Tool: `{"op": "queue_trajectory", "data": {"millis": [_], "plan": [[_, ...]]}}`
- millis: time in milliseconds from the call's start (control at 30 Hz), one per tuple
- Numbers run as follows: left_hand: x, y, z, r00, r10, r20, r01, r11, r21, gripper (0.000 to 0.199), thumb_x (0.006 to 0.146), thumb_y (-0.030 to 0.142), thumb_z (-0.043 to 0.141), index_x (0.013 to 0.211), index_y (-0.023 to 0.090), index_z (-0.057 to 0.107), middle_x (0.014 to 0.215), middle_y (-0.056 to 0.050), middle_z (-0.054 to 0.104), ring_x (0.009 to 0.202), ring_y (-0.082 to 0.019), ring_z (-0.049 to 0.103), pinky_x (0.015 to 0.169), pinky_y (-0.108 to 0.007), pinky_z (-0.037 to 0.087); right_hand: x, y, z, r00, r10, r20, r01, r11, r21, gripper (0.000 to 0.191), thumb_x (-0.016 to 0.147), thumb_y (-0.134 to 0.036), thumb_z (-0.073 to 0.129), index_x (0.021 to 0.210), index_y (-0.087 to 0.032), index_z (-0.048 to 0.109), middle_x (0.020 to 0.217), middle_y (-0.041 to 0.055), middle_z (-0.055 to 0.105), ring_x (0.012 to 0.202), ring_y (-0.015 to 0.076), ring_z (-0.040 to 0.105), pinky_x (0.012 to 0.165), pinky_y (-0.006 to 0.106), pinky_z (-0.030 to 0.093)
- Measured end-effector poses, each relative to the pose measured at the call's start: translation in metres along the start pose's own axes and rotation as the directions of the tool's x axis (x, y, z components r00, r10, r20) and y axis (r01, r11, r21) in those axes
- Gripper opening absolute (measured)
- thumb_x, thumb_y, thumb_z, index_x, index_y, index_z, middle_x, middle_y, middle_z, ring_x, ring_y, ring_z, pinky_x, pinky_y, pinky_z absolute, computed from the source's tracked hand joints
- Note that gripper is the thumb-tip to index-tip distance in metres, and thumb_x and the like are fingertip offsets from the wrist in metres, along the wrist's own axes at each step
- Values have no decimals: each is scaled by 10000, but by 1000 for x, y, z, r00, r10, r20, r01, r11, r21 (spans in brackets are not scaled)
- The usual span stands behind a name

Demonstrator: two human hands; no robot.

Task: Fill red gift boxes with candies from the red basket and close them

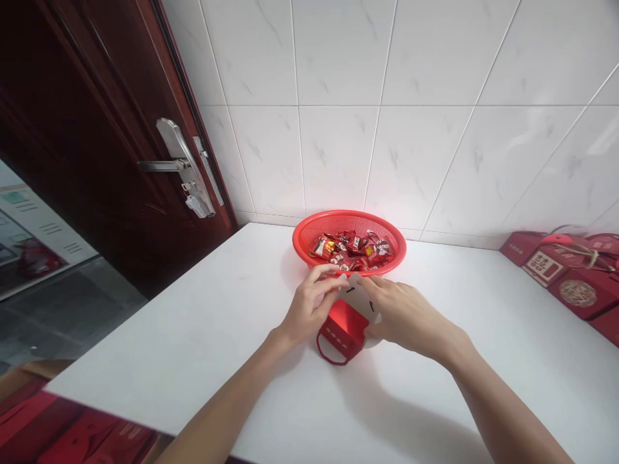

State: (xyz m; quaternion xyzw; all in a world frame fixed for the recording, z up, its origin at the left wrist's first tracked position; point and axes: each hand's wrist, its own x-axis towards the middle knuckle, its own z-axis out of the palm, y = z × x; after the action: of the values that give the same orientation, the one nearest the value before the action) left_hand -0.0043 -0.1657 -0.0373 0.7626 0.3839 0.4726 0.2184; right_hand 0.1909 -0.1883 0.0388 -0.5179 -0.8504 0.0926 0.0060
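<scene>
A small red gift box (338, 335) sits tilted on the white table, its top open and pale inner flaps (356, 298) raised. Dark slits show in those flaps, and a red cord handle (329, 357) hangs in a loop at the near side. From the left, my left hand (312, 301) pinches the edge of a flap between thumb and fingers. My right hand (403, 314) grips the box's right side, thumb low and fingers on the upper flap. Just behind both hands stands a red plastic basket (302, 243) with several wrapped candies (353, 250) in it.
Finished-looking red boxes (556, 267) with gold-white prints line the table's right edge. A tiled wall (338, 148) rises behind the table (213, 322). On the left is a dark red door with a metal handle (164, 165). More red boxes (72, 428) lie below the table's near left edge.
</scene>
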Motion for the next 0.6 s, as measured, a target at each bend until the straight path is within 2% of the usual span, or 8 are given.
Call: {"op": "queue_trajectory", "data": {"millis": [67,133,233,300,367,467,600], "plan": [[-2,1,2,998,39,53,-43,996,82,295,982,216,454,1042,222,743,1345,-106,586,1295,-245,542,1085,-400,466,1,-1,0,1000,-22,-3,22,999,24,395,718,-143,662,1086,-191,528,904,28,629,675,168,528,557,266,278],[-4,0,4,993,72,94,-88,980,181,331,970,170,440,1088,234,742,1406,-107,547,1335,-261,502,1113,-449,431,1,-1,1,1000,-30,-1,30,998,48,324,708,-168,677,984,-198,511,884,19,620,670,163,519,561,268,280],[-8,1,8,975,167,148,-204,937,284,420,947,105,397,1123,256,746,1475,-94,495,1353,-280,468,1118,-504,399,1,-1,2,999,-46,-4,46,997,64,328,691,-144,685,926,-208,466,870,6,606,669,155,512,560,271,277],[-9,2,11,967,181,181,-231,920,316,426,932,102,406,1149,252,741,1486,-100,486,1357,-297,451,1119,-529,384,0,0,2,999,-53,-9,53,996,67,341,686,-131,688,912,-210,446,875,4,602,678,154,514,561,272,277],[-10,4,12,968,136,209,-203,918,340,385,922,137,440,1150,231,736,1493,-115,478,1379,-322,415,1139,-559,348,-1,-1,1,999,-43,-10,44,997,65,341,687,-136,691,901,-212,437,881,5,602,687,156,520,562,272,277],[-10,7,11,973,80,214,-145,941,305,297,941,217,453,999,209,744,1475,-110,502,1378,-323,409,1165,-559,305,-3,-2,-3,999,-27,17,26,997,70,328,699,-160,698,911,-214,453,879,1,605,688,162,531,559,272,275],[-8,11,9,994,-19,106,12,998,68,306,969,331,460,769,202,652,1335,-92,614,1238,-277,538,1084,-454,414,-6,-2,-6,997,-35,72,23,986,163,401,734,-249,739,1051,-224,496,881,-8,615,679,170,555,562,272,310]]}}
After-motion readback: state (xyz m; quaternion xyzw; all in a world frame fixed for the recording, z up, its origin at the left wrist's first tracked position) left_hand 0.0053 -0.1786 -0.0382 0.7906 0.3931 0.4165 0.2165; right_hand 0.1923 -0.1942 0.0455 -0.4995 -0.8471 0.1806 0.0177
